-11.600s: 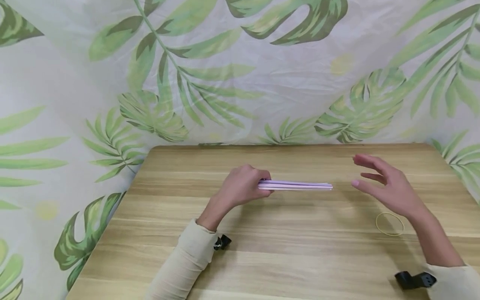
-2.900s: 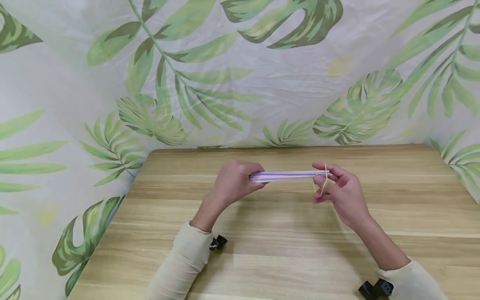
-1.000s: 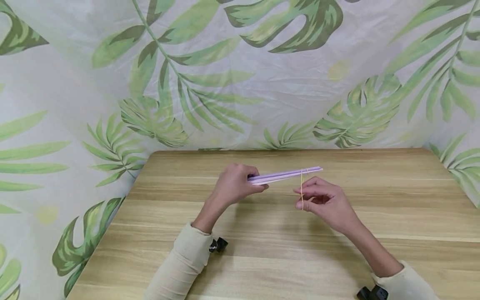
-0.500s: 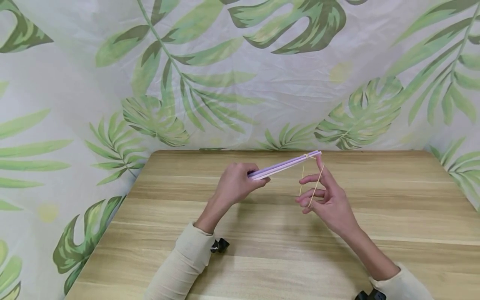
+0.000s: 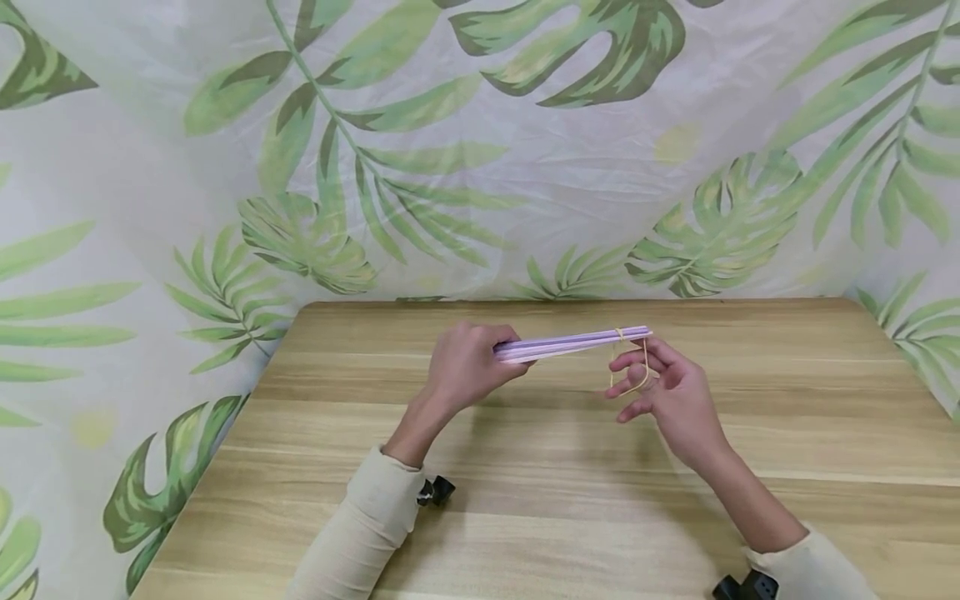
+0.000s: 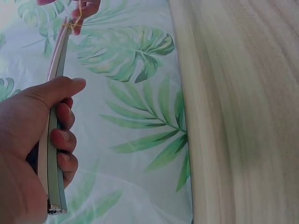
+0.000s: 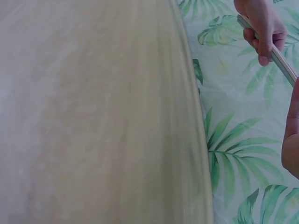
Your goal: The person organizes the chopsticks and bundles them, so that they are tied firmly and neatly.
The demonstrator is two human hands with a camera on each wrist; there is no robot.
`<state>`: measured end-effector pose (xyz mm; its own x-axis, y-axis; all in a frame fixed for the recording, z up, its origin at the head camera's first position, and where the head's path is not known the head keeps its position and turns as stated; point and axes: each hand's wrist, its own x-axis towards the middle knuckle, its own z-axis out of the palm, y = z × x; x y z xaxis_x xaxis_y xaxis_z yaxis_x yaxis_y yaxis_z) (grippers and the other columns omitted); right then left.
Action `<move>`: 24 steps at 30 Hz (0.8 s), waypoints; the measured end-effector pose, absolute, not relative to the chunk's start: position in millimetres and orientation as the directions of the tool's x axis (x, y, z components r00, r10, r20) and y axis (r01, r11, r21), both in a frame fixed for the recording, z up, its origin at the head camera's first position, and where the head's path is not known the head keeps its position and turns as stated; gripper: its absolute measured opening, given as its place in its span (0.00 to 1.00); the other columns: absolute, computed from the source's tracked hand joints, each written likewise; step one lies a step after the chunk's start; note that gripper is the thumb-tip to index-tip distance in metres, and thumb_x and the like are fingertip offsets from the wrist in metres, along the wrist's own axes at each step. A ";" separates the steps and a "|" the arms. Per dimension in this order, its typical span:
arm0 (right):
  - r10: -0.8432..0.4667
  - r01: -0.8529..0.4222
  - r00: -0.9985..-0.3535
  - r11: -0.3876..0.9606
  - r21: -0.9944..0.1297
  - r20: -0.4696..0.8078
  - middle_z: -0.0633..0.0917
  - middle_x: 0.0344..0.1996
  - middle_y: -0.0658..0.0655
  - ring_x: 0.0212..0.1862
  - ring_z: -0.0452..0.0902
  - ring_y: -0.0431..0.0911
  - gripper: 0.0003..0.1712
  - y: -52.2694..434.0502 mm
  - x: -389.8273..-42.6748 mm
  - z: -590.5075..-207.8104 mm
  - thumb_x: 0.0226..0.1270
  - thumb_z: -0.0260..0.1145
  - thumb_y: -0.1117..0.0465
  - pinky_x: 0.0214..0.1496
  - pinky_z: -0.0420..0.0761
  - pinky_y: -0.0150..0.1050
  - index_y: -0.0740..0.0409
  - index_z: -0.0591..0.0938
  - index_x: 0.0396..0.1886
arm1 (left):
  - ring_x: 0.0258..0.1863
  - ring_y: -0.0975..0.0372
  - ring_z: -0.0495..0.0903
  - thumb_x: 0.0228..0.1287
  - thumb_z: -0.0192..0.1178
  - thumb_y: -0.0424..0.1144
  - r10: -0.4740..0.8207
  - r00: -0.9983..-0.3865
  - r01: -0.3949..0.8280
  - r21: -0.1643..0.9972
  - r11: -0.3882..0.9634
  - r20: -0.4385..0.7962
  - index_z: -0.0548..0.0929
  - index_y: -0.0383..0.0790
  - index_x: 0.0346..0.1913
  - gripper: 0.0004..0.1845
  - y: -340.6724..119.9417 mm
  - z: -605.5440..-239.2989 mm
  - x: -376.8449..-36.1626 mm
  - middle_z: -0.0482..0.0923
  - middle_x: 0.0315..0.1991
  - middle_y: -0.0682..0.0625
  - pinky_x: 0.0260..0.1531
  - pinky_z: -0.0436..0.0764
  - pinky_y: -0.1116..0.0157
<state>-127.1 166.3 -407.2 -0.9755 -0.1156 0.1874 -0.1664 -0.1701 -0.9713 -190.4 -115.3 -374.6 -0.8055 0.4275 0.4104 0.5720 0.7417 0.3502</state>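
Observation:
My left hand (image 5: 467,362) grips one end of a bundle of slim pastel sticks (image 5: 573,340), purple and white in the head view, held above the table. The left wrist view shows its thumb and fingers (image 6: 65,140) wrapped round the bundle (image 6: 53,172). Near the far end a thin yellow rubber band (image 5: 619,334) circles the sticks, and a loose loop of it hangs below over the fingers of my right hand (image 5: 684,404). Those fingers are bent and spread inside the loop, beside the stick tips. In the right wrist view my right hand (image 7: 292,135) is mostly cut off.
Below both hands lies a wood-grain table (image 5: 525,533). Behind it hangs a leaf-patterned cloth (image 5: 570,192). Black wrist cameras (image 5: 437,491) sit at both light sleeves (image 5: 363,533).
The rubber band, on the table at first, is now on the sticks and my right fingers. Over the last half second the bundle's far end dipped, and the hanging loop became smaller.

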 end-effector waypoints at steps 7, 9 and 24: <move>-0.129 -0.145 -0.970 -0.367 -0.919 0.205 0.87 0.41 0.49 0.31 0.87 0.39 0.18 173.6 -129.5 -402.6 0.84 0.59 0.58 0.28 0.87 0.35 0.56 0.83 0.65 | 0.19 0.69 0.71 0.56 0.79 0.42 0.497 -0.736 0.660 0.323 0.678 0.460 0.93 0.47 0.34 0.06 -118.0 -375.4 -192.6 0.86 0.24 0.57 0.21 0.70 0.70; -0.133 -0.134 -0.970 -0.404 -0.905 0.203 0.88 0.40 0.49 0.30 0.87 0.39 0.16 175.3 -130.0 -401.5 0.84 0.58 0.59 0.28 0.87 0.34 0.55 0.86 0.61 | 0.19 0.70 0.71 0.56 0.79 0.40 0.520 -0.707 0.689 0.301 0.659 0.479 0.93 0.47 0.33 0.05 -118.1 -376.0 -192.8 0.86 0.24 0.57 0.22 0.70 0.70; -0.124 -0.100 -0.982 -0.301 -0.948 0.143 0.91 0.37 0.49 0.30 0.87 0.39 0.12 178.5 -131.5 -401.8 0.79 0.65 0.69 0.29 0.87 0.35 0.52 0.92 0.43 | 0.18 0.71 0.68 0.54 0.77 0.33 0.602 -0.605 0.768 0.183 0.614 0.521 0.90 0.46 0.31 0.06 -115.7 -378.3 -191.3 0.83 0.22 0.59 0.20 0.67 0.72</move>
<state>-131.5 178.5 -401.8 -0.9820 -0.1238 0.1425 -0.0996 -0.3013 -0.9483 -191.3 -115.7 -378.3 -0.6053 0.6018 0.5209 0.7678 0.6141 0.1827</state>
